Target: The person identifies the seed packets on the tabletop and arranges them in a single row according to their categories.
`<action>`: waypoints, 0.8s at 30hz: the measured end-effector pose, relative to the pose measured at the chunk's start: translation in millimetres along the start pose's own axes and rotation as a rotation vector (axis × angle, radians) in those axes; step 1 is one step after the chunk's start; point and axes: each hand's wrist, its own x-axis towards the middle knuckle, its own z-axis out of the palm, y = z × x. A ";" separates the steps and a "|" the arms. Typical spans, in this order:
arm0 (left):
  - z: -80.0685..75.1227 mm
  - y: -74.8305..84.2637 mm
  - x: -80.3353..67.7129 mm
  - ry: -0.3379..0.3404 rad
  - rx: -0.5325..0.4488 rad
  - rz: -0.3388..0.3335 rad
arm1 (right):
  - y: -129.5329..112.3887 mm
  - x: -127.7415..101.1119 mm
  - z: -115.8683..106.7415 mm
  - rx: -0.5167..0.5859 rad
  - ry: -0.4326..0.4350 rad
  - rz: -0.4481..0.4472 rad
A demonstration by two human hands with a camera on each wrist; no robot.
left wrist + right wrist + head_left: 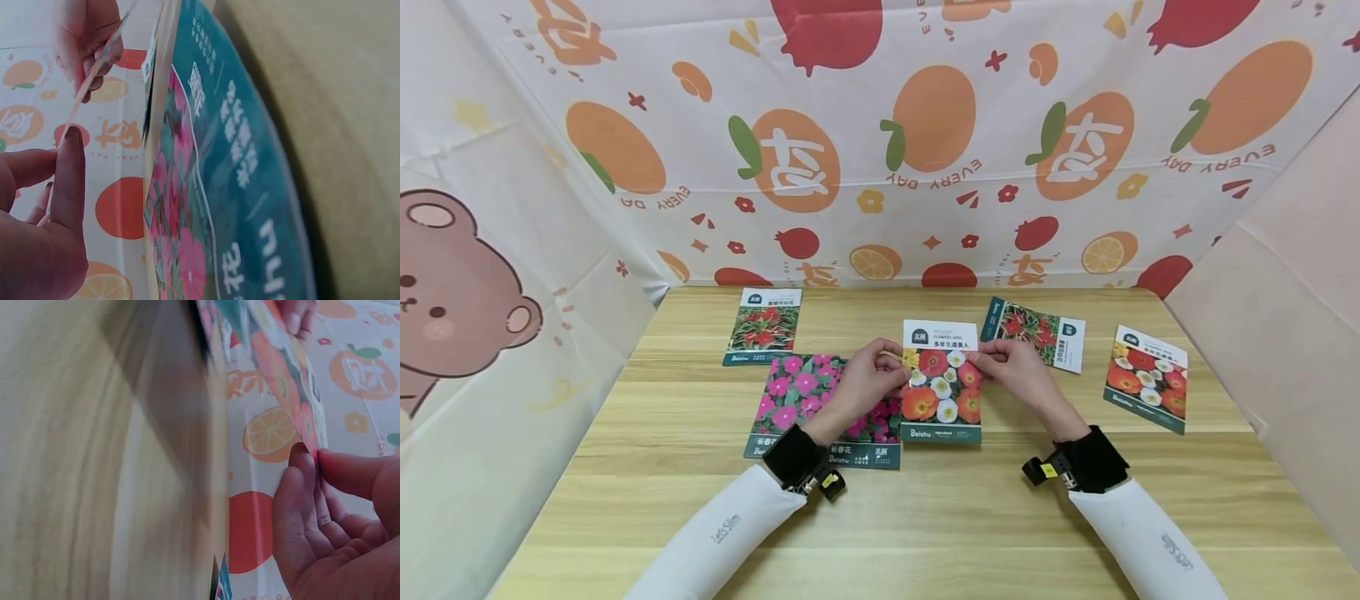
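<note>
Fruit-printed cloth is hanging behind and beside a wooden table (925, 517) where five seed packets are lying. The poppy packet (942, 392), printed with orange, red and white flowers, is sitting at the middle of the table, and both hands are working on it. The left hand (868, 382) is pinching its left edge between thumb and fingertips, and the right hand (1013, 367) is pinching its right edge the same way, so both grips are closing on this one packet. The wrist views are showing the packet's edge tilting up off the wood, with fingertips (303, 464) pressing on the thin border.

Handling it well is probably calling for keeping both pinches on the border and lifting evenly, since a thin packet is likely bending or slipping if one side is rising faster.

Just left of the poppy packet, partly under the left hand, a pink packet (805, 400) is lying flat. Behind and well left of the poppy packet, a red packet (765, 327) is resting. Behind and right of it a turned packet (1037, 332) is lying at an angle, and far right of it another poppy-type packet, the far packet (1146, 379), is lying near the table edge.
</note>
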 end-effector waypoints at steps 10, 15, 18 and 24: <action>-1.9 -2.2 -1.1 -0.023 0.046 -0.005 | 0.5 -4.1 5.2 0.020 0.008 0.014; -6.2 -2.6 0.1 -0.028 0.107 0.006 | 0.5 -7.3 2.6 0.106 -0.001 0.036; -12.5 -2.9 -0.6 -0.028 0.121 0.039 | 2.1 -8.5 0.4 0.143 -0.007 0.072; -31.0 1.6 -5.2 0.027 0.111 0.082 | 12.8 -8.9 -1.1 0.089 -0.025 0.096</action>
